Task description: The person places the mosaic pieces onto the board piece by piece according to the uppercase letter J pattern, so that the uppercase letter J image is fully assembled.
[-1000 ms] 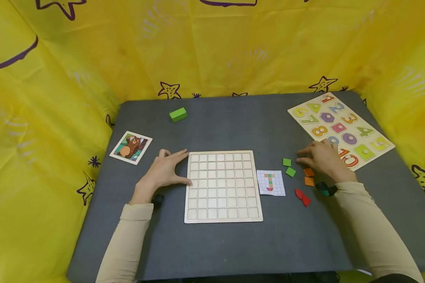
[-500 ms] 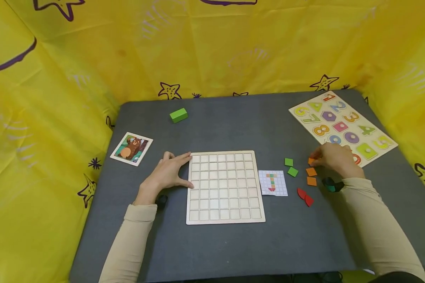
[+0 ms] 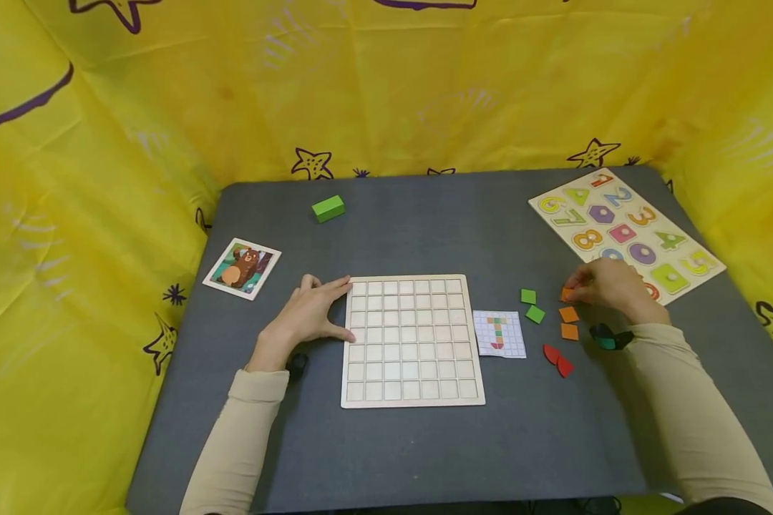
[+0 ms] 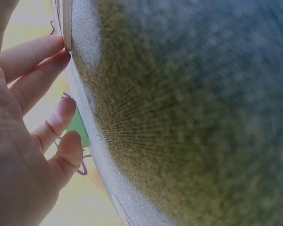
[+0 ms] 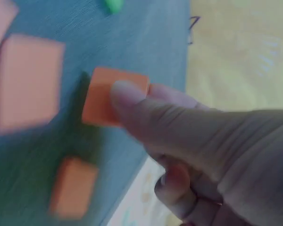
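A wooden grid board (image 3: 409, 341) lies flat on the dark table. Along its left edge rest the thumb and fingers of my left hand (image 3: 303, 315), spread apart; the left wrist view has fingertips (image 4: 59, 43) touching the board's edge. My right hand (image 3: 612, 286) pinches an orange square tile (image 5: 115, 96) between thumb and finger. Two more orange tiles (image 3: 569, 315) lie just nearer the person. In the right wrist view another orange piece (image 5: 75, 188) sits under the hand, out of sight in the head view. A pattern card (image 3: 499, 334) lies beside the board's right edge.
Green tiles (image 3: 532, 305) and red rounded pieces (image 3: 557, 360) lie right of the card. A number puzzle board (image 3: 625, 232) is at the far right, partly behind my right hand. A bear picture (image 3: 242, 268) and a green block (image 3: 328, 209) lie left and back.
My right hand has shifted slightly right, and its fingers have closed on an orange tile. My left hand stays at the board's edge; the whole head view has shifted a little.
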A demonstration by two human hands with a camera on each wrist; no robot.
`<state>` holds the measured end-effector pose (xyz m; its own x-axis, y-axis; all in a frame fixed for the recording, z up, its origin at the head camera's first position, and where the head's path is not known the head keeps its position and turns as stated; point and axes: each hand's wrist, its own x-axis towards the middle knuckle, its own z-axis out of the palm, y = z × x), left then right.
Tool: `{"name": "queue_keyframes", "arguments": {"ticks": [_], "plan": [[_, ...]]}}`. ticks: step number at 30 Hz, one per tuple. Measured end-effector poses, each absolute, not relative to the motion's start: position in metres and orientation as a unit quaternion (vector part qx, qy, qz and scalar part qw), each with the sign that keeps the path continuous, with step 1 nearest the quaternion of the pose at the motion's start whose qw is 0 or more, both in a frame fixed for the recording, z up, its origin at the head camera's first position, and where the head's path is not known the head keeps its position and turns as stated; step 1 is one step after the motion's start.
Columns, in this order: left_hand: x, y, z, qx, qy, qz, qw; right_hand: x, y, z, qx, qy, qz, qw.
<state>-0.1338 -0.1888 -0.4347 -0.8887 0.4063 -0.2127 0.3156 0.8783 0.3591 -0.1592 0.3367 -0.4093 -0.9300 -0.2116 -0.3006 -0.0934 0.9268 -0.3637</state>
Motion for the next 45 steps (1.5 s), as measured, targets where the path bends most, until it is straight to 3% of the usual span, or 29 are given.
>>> {"name": "queue_keyframes", "arguments": {"ticks": [5, 10, 15, 20, 32, 45], "plan": [[-0.135, -0.185, -0.432, 0.188, 0.96, 0.151, 0.139, -0.167, 0.304, -0.398, -0.123, 0.955, -0.225, 0.15], [-0.138, -0.177, -0.431, 0.187, 0.962, 0.147, 0.136, -0.185, 0.226, -0.397, -0.186, 0.935, -0.269, 0.135], [-0.14, -0.168, -0.43, 0.188, 0.962, 0.137, 0.144, -0.195, 0.145, -0.408, -0.238, 0.905, -0.309, 0.172], [-0.14, -0.164, -0.432, 0.186, 0.961, 0.136, 0.154, -0.193, 0.098, -0.418, -0.259, 0.897, -0.298, 0.198], [-0.138, -0.171, -0.433, 0.182, 0.959, 0.146, 0.16, -0.19, 0.07, -0.424, -0.244, 0.92, -0.233, 0.198], [-0.137, -0.182, -0.432, 0.176, 0.959, 0.153, 0.161, -0.185, 0.067, -0.414, -0.255, 0.933, -0.199, 0.156]]}}
